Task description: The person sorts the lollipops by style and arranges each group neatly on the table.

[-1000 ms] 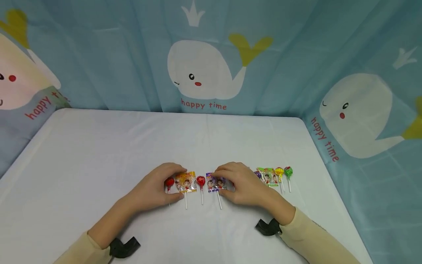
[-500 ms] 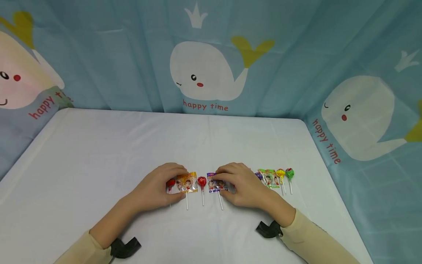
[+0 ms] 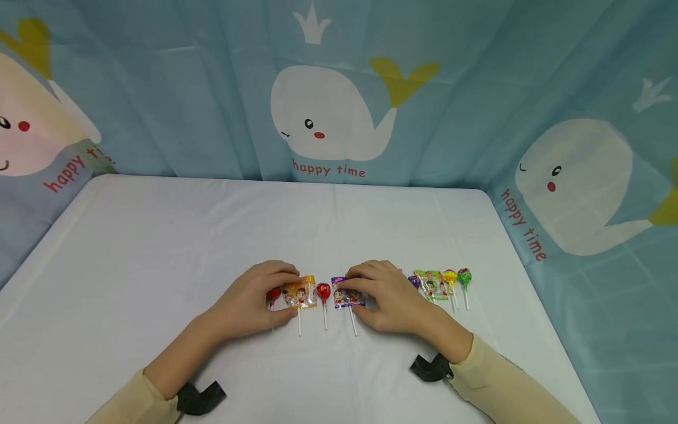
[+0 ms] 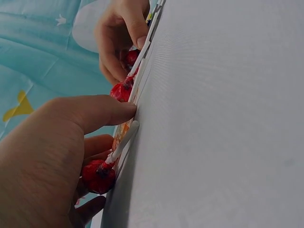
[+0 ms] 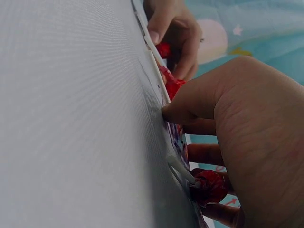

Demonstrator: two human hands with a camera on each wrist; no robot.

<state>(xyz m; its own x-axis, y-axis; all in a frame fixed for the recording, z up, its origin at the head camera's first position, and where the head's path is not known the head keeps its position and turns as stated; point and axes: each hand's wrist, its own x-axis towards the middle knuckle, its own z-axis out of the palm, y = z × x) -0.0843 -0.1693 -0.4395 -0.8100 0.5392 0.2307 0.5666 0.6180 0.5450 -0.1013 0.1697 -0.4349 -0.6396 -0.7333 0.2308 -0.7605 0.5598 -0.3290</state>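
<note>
Each of the hands pinches a wrapped lollipop flat on the table (image 3: 159, 235), left hand (image 3: 249, 303) the orange-wrapped lollipop (image 3: 299, 292), right hand (image 3: 389, 297) the purple-wrapped lollipop (image 3: 346, 294), seemingly squaring the row beside the red lollipop (image 3: 323, 290) between them.

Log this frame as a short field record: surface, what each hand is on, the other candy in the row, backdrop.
surface: white table
left hand: fingers curled round the orange-wrapped lollipop; a red lollipop partly hidden under it
right hand: pinches the purple-wrapped lollipop
between the hands: loose red lollipop, touched by neither
right end of row: green-wrapped lollipop, yellow lollipop, green lollipop
backdrop: blue whale curtain
</note>
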